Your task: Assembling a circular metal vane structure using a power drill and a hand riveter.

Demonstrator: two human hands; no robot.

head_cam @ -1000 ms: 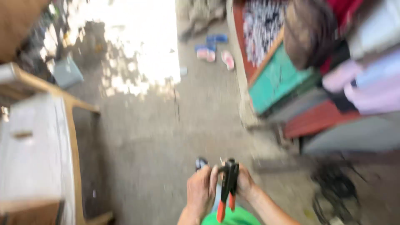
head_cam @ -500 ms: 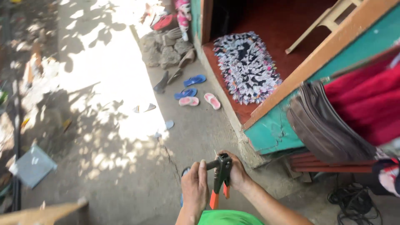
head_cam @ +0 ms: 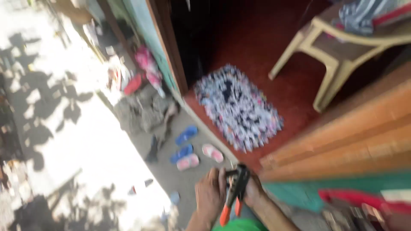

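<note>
Your left hand (head_cam: 210, 193) & right hand (head_cam: 253, 191) both grip a black metal plier-type tool w/ orange-tipped handles (head_cam: 234, 191), low centre of view, handles pointing down toward you; both hands are closed round it. Blurry shot, so tool's head isn't clear. Beyond it on the grey concrete ground (head_cam: 171, 173): blue flip-flops (head_cam: 185, 143) and pink flip-flops (head_cam: 200, 156), near each other. Past them, a patchy black-and-white rag mat (head_cam: 237, 107) on the red floor (head_cam: 295, 85), w/ a cream plastic chair (head_cam: 342, 51) at right.
</note>
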